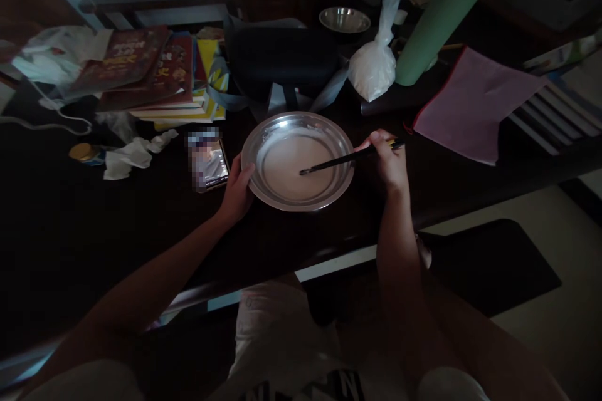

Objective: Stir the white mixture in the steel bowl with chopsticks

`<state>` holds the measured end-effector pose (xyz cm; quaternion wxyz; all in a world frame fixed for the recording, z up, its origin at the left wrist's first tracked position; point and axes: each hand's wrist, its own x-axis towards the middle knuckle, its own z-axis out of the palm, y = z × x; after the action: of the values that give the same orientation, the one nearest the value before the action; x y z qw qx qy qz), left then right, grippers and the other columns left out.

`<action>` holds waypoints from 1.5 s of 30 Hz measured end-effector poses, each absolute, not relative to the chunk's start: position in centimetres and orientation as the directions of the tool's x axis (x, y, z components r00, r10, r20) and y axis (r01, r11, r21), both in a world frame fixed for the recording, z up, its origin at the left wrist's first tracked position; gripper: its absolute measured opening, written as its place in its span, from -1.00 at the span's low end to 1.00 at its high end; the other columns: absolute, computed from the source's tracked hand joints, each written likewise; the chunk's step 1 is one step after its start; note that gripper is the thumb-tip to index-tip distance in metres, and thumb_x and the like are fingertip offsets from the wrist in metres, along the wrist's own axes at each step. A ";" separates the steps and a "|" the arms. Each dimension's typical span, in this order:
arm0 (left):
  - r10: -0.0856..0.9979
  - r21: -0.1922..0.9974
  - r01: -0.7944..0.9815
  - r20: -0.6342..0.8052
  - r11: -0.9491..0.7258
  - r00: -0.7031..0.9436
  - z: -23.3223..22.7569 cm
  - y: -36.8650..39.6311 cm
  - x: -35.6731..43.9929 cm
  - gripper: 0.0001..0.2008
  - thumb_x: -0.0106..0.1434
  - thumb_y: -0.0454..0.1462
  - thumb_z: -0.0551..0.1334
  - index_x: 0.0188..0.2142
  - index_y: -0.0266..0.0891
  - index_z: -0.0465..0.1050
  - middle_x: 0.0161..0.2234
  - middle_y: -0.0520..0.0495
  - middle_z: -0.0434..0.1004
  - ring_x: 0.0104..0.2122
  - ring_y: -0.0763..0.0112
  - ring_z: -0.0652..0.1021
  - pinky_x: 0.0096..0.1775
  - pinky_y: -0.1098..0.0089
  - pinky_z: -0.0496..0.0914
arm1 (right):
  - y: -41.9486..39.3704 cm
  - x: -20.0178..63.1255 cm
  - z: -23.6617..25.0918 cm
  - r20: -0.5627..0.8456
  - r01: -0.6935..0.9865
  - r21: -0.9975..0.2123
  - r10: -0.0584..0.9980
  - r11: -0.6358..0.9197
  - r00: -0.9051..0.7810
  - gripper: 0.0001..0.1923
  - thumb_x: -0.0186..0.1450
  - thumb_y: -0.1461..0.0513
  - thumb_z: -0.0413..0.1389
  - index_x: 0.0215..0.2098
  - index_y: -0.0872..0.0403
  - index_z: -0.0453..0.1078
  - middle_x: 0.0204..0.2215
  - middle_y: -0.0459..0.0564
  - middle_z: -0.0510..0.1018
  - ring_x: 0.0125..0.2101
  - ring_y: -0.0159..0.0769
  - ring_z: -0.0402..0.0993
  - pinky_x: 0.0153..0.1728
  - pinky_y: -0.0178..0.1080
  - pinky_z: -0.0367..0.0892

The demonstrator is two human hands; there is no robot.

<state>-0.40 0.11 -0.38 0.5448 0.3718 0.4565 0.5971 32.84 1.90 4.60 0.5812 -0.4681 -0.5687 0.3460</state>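
Note:
A shiny metal bowl (297,203) with a wide rim stands on the dark table in front of me. Pale, milky-looking liquid (291,160) covers its bottom. My left hand (238,191) grips the bowl's left rim, thumb over the edge. In my right hand (388,160) is a pair of dark chopsticks (338,161), held at a slant over the right rim. Their tips reach into the pale liquid near the middle of the bowl. Left of the bowl lies a lit phone (210,160), its screen partly blurred out.
Behind the bowl sit a black case (285,59) and a tied bag of white powder (373,69). A green cylinder (446,19) rises at the right, beside a pink mesh pouch (470,103). Stacked books (174,75), crumpled tissue (126,158) and a small jar (87,153) are at left.

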 end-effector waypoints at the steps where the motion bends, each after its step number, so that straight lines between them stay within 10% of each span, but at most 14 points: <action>1: 0.990 0.949 -0.314 -0.058 0.013 -0.132 -0.3 0.1 -0.4 -0.52 0.09 -0.04 0.54 -0.04 -0.06 0.54 -0.09 -0.03 0.69 -0.08 0.17 0.67 -0.03 0.23 0.59 | 1.9 32.8 4.6 0.330 0.135 -0.939 0.941 0.318 0.080 -0.51 0.37 -0.20 0.22 -0.50 -0.06 0.56 -0.57 -0.14 0.60 -0.43 -0.28 0.59 -0.24 -0.14 0.50; 45: 0.992 0.959 -0.281 -0.048 0.014 -0.116 0.1 -0.1 0.0 -0.47 0.11 0.01 0.51 0.04 -0.03 0.53 -0.09 -0.06 0.68 -0.04 0.09 0.66 -0.01 0.17 0.58 | 1.8 32.6 5.0 0.351 0.200 -0.924 0.930 0.326 0.107 -0.47 0.32 -0.28 0.22 -0.48 -0.08 0.57 -0.52 -0.13 0.63 -0.37 -0.26 0.62 -0.18 -0.12 0.53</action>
<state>0.02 -0.11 0.15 0.5421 0.3848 0.4616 0.5873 32.64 1.83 5.02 0.5661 -0.4826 -0.5852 0.3226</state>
